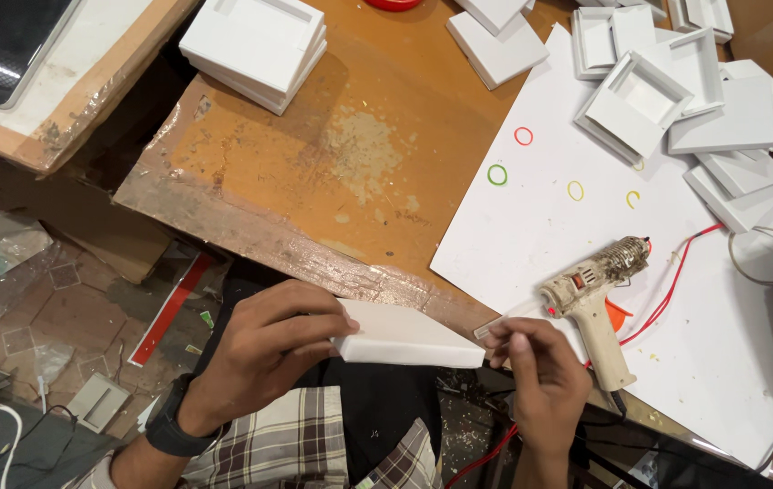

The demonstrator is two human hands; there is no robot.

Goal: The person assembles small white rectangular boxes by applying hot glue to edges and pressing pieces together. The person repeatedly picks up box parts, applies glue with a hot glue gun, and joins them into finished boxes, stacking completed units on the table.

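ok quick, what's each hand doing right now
Left hand: closed on one end of the white foam block.
Right hand: fingers pinched at the block's other end.

Warm, even light fell from above on the tabletop (350, 154). The white sheet (585, 235) looked bright without glare, the floor (69, 299) was dim, shadows were soft, and focus was sharp.

A glue gun (596, 292) lies on a white sheet (531, 226). Small coloured rings (497, 174) dot it. White square frames (676, 91) pile nearby.
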